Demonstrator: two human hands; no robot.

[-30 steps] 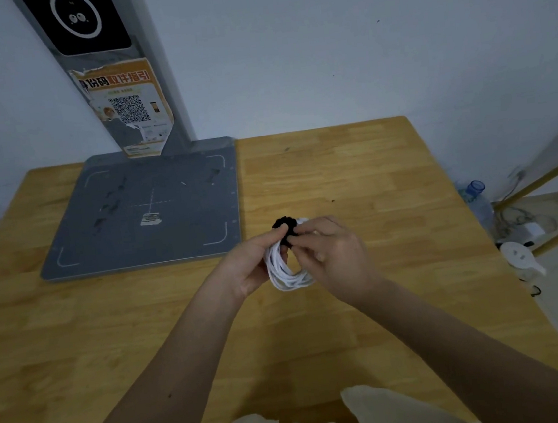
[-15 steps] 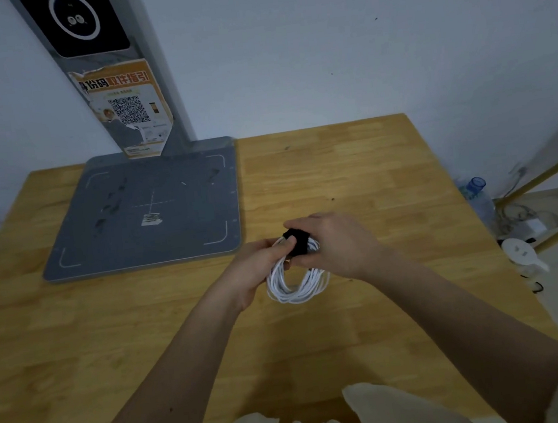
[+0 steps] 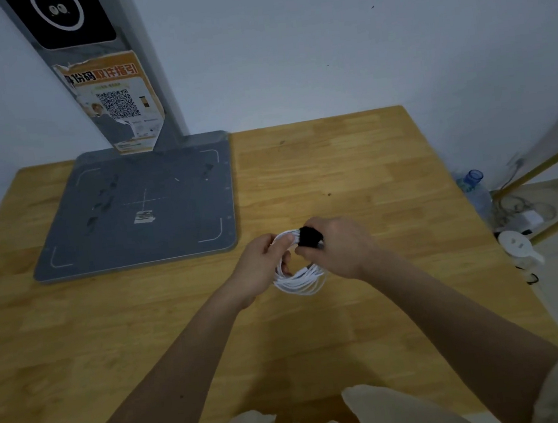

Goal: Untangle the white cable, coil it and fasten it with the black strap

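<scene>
The white cable [image 3: 300,282] is wound into a small coil that I hold just above the wooden table [image 3: 336,177]. A black strap [image 3: 309,236] wraps the top of the coil. My left hand [image 3: 259,268] grips the coil's left side, fingers curled through the loop. My right hand [image 3: 340,248] pinches the black strap and the cable under it from the right. The coil's lower loops hang free between my hands.
A grey base plate [image 3: 139,208] with a leaning post and a QR-code sticker [image 3: 115,104] occupies the table's back left. Off the right edge, on the floor, are a blue-capped bottle [image 3: 474,187], a white plug [image 3: 519,246] and loose wires.
Both hands have shifted slightly right and away with the coil. The right hand has turned so the strap now shows at the coil's top, and the loops have spread wider.
</scene>
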